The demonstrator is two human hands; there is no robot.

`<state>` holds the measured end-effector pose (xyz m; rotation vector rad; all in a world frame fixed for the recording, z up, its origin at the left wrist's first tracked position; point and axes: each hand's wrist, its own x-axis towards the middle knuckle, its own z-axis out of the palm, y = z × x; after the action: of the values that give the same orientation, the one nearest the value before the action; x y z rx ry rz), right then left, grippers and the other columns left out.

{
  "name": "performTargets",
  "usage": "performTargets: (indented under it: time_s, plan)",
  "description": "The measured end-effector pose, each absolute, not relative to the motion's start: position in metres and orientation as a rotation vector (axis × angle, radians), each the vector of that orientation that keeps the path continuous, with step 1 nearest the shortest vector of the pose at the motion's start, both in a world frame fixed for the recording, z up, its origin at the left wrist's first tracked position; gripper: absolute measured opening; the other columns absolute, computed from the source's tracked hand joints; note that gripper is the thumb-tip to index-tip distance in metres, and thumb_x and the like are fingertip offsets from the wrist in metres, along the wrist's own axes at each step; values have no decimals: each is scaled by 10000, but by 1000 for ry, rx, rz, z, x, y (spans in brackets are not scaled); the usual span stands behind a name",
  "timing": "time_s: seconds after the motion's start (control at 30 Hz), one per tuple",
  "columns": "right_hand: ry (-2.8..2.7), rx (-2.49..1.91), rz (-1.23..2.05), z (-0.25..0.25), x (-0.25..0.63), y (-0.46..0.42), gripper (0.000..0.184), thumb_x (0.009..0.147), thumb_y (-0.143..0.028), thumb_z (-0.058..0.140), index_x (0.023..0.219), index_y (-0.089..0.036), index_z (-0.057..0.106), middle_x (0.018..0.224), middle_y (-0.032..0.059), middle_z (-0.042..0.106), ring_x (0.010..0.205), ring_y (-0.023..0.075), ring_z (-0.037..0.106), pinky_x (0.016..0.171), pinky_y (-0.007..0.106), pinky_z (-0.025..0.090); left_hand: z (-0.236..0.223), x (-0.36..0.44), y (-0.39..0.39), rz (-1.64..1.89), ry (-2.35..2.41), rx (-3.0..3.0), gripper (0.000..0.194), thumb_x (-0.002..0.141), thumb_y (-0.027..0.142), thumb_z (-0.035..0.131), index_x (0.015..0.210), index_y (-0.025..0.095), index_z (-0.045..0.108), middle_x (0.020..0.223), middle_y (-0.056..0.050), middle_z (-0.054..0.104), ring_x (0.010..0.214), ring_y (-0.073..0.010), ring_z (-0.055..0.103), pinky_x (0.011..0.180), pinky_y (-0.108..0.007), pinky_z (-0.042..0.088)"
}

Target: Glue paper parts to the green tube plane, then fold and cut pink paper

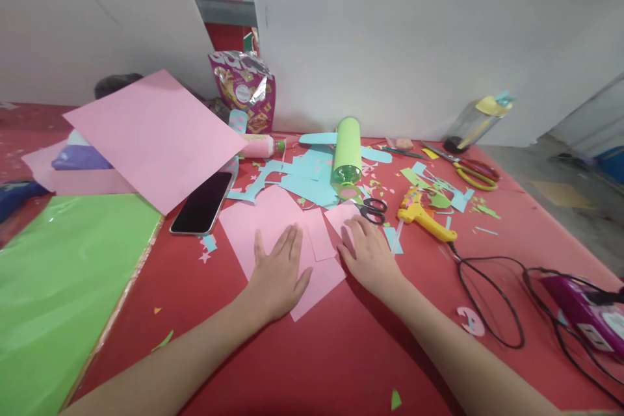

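My left hand (279, 272) lies flat, fingers spread, on the pink sheet (263, 214); my right hand (371, 257), loosely open, touches a small pink piece (336, 216) beside the black-handled scissors (374, 210)

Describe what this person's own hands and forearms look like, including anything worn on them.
The left hand and right hand are both bare, with no gloves. No rings, watch or bracelet can be seen. The left forearm and right forearm are uncovered as far as the picture shows, with no sleeves in view. The nails are too small to make out.
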<state>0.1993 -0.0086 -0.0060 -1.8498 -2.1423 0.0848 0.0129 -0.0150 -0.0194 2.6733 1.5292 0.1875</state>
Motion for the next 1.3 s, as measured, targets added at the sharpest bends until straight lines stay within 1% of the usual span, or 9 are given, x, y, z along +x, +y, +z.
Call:
performTargets:
  time_s: [0.2,0.37,0.6,0.7,0.8,0.93,1.07,1.17,1.3]
  plan:
    - [-2175,-1840,85,-7,200,-9,288,756,-156,428,1038,-125,479,1123,140,509,1033,247,479,819,350,420,-17,13,-12,241,1574,2644,486,868,262,206,1289,36,293,1351,-171,327,1258,-243,277,980,-602,-60]
    - [-2204,-1852,71,-4,200,-8,281,732,-90,398,994,-131,490,1099,138,527,967,235,522,752,322,443,-16,13,-12,325,1599,2652,464,863,233,227,1287,65,312,1363,-148,312,1263,-278,253,946,-648,-52]
    - [-2191,-1942,43,0,199,-8,381,688,-23,373,1022,-166,485,1143,112,523,862,225,567,549,283,446,-14,13,-12,430,1565,2657,434,854,222,271,1253,80,364,1318,-164,389,1234,-293,309,941,-653,-49]
    - [-2154,-1890,-70,-3,201,-7,390,707,-30,371,1062,-156,472,1154,127,519,815,230,582,508,292,452,-14,12,-11,526,1513,2649,409,846,202,285,1214,69,405,1274,-175,443,1206,-299,350,953,-652,5]
    - [-2118,-1672,-236,-5,203,-6,323,752,-56,367,1046,-135,473,1065,147,560,828,236,582,581,318,483,-14,11,-10,683,1377,2618,379,829,182,308,1152,51,458,1207,-184,502,1181,-281,385,994,-560,177]
    - [-2161,-1238,-356,-3,201,-7,256,780,-56,399,1016,-124,474,964,144,598,886,217,564,766,353,467,-9,10,-9,845,1203,2387,354,829,208,309,1090,49,488,1149,-197,526,1113,-254,450,921,-419,379]
    - [-2279,-1012,-332,-2,198,-12,245,796,-28,401,1007,-123,483,954,136,620,893,186,570,855,412,410,-1,7,-8,842,1167,1877,381,868,298,234,981,108,545,928,-131,615,887,-227,569,779,-366,461]
    - [-2345,-960,-340,-1,196,-14,235,813,-29,378,980,-138,503,958,127,628,889,170,576,866,426,388,-1,6,-5,884,1058,1530,443,887,350,174,1012,143,546,943,-93,621,880,-207,572,761,-329,463]
    - [-2350,-945,-352,0,197,-13,240,821,-31,355,954,-141,523,941,115,636,898,171,570,849,405,400,-1,5,-2,880,1076,1394,421,873,386,218,1004,150,541,969,-84,615,866,-199,576,759,-316,458]
